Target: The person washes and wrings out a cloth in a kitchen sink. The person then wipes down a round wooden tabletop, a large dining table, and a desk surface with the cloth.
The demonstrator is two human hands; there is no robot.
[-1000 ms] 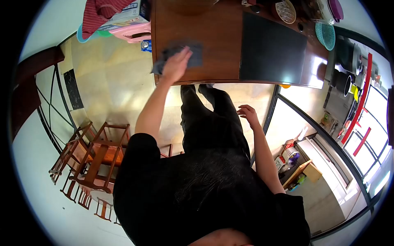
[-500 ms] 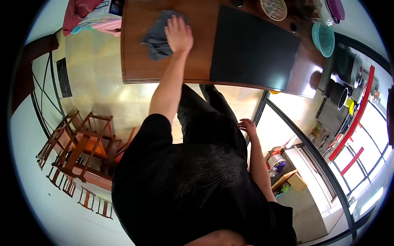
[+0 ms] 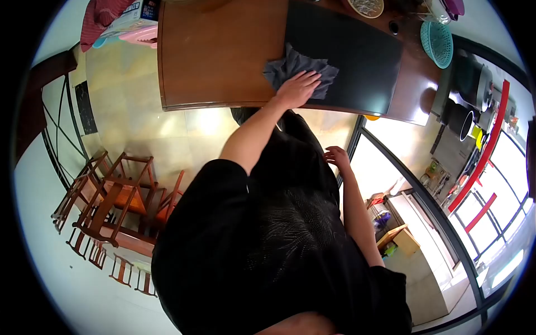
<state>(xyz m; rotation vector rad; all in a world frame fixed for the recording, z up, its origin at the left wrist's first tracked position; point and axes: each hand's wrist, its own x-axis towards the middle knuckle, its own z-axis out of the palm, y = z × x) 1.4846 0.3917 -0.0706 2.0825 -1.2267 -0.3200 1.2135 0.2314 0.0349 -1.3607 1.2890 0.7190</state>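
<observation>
My left hand [image 3: 300,88] lies flat on a crumpled dark grey cloth [image 3: 301,64], fingers stretched out and pressing it to the tabletop. The cloth straddles the boundary between the brown wooden table [image 3: 218,56] and the black mat [image 3: 357,61] on it, near the front edge. Beside my right thigh hangs my right hand [image 3: 336,158], its fingers loosely extended and apart, with nothing visible in them.
A round bowl [image 3: 367,6] and a turquoise basket [image 3: 436,44] stand toward the table's right end. Wooden chairs [image 3: 120,195] are stacked at the left. A dark-framed glass partition [image 3: 416,190] runs at my right; a pink basin [image 3: 139,36] sits beyond the table's left edge.
My left hand has slid the cloth right and nearer to me, from the brown wood at the left onto the black mat's left part. My right hand stays by my thigh.
</observation>
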